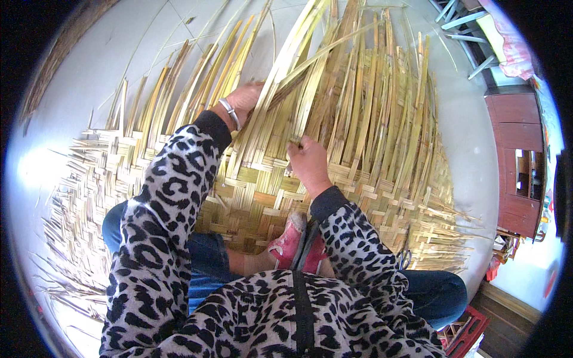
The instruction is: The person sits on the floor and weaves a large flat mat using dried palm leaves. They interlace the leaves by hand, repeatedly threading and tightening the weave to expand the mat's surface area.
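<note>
A mat of split bamboo strips (262, 190) lies on the floor before me, woven close at the near part. Its long loose strips (364, 113) fan out toward the far side. My left hand (243, 102), with a silver bangle at the wrist, reaches in under a lifted bunch of pale strips (285, 65). Its fingers are partly hidden behind them and look closed round the bunch. Lower and to the right, my right hand (309, 162) pinches a strip close to the woven edge, thumb and fingers together. A darker strip (287, 95) slants beneath the lifted ones.
My pink shoes (287, 238) rest on the mat's near edge. Metal loops like scissor handles (405, 259) show beside my right knee. A reddish-brown wooden cabinet (518, 155) stands at the right, with a blue-grey metal frame (468, 36) beyond. A red crate (468, 334) sits lower right.
</note>
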Motion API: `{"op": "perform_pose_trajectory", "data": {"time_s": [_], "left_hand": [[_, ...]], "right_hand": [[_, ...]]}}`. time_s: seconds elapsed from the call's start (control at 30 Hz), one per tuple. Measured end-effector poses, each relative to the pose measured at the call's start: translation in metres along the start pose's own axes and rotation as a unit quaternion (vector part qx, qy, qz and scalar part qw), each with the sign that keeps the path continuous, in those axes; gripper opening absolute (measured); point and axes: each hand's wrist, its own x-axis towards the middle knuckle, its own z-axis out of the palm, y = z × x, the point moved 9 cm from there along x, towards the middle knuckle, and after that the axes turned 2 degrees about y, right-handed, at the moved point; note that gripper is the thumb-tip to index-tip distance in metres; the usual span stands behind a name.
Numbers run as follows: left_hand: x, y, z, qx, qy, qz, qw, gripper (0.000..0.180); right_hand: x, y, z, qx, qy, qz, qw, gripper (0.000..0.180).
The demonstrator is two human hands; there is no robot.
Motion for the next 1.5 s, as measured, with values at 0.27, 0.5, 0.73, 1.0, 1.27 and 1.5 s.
{"op": "perform_pose_trajectory", "data": {"time_s": [0.27,0.5,0.73,1.0,1.27,1.5], "left_hand": [[-0.009,0.014,0.005,0.069,0.01,0.072,0.995,0.025],[0.004,0.022,0.015,0.6,0.027,0.235,0.764,0.026],[0.042,-0.004,-0.014,0.389,0.004,0.07,0.918,0.044],[0.022,0.058,-0.047,0.34,0.308,0.203,0.865,0.034],[-0.088,0.119,-0.104,-0.127,0.18,0.285,0.933,0.022],[-0.21,0.104,-0.147,-0.008,0.225,0.281,0.933,0.021]], "right_hand": [[0.003,0.001,0.006,-0.006,-0.042,0.022,0.999,0.027],[0.006,-0.032,0.006,-0.147,-0.139,-0.055,0.978,0.035],[0.014,-0.029,0.014,-0.119,-0.222,-0.039,0.967,0.038],[0.011,-0.041,0.015,-0.149,-0.291,-0.066,0.943,0.028],[0.018,-0.023,0.027,-0.094,-0.345,-0.013,0.934,0.028],[0.021,-0.005,0.042,0.001,-0.377,0.068,0.924,0.027]]}}
